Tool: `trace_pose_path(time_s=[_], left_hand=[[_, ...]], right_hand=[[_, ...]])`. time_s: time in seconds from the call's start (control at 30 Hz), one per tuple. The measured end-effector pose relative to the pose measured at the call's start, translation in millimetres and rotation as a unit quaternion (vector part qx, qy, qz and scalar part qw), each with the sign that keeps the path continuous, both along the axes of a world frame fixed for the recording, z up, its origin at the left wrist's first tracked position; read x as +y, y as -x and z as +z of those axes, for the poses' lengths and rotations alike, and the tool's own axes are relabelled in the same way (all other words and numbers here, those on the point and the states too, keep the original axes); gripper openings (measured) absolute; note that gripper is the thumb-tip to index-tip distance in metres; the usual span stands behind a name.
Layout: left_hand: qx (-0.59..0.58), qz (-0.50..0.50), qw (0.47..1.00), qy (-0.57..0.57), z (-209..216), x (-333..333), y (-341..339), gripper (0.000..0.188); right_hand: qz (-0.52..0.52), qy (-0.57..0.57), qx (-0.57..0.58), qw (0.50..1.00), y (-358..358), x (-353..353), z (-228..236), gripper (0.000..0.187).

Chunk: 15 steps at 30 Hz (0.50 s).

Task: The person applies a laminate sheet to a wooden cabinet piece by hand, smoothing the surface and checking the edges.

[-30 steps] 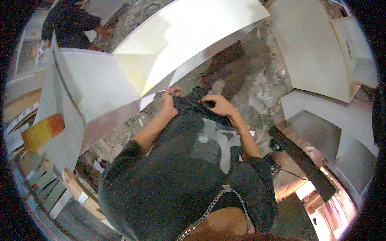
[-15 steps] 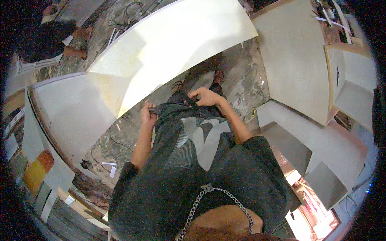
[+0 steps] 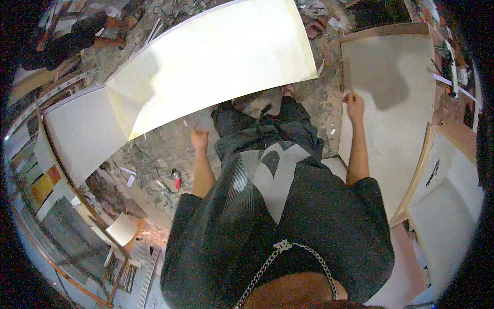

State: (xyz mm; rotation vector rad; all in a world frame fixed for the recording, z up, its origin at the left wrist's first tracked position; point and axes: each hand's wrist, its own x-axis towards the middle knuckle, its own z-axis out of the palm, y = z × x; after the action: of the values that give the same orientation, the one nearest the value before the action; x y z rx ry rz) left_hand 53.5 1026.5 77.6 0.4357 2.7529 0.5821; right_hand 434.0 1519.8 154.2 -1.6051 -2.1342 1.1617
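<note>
My left hand [image 3: 199,138] hangs over the floor, left of my dark trousers [image 3: 265,131]. Its fingers look loosely curled, and nothing shows in them. My right hand [image 3: 354,106] is raised at the left edge of a pale upright panel [image 3: 393,123] on the right. Those fingers are curled in too, with no object visible; whether they touch the panel I cannot tell. A long, brightly lit white board [image 3: 221,56] stretches across in front of me, apart from both hands.
A red-and-dark tool [image 3: 177,180] and cables lie on the stained floor [image 3: 154,152] at left. A white panel [image 3: 77,134] adjoins the board. Pale cabinet parts [image 3: 445,180] stand at right. Another person [image 3: 82,41] works at the far left.
My right hand has left the waist of my trousers and moved out right, to the panel. My left hand has come away from my trousers. My view has turned rightward.
</note>
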Motion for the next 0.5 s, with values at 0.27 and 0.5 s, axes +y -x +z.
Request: trace_pose_path(time_s=[0.27,0.5], left_hand=[[-0.276,0.002,0.957,-0.083,94,166,-78,0.045],[-0.336,-0.149,0.925,-0.095,92,204,-189,0.042]], right_hand=[[-0.026,0.056,0.064,0.996,-66,68,-101,0.022],[0.299,0.106,-0.038,0.948,-29,12,-104,0.031]])
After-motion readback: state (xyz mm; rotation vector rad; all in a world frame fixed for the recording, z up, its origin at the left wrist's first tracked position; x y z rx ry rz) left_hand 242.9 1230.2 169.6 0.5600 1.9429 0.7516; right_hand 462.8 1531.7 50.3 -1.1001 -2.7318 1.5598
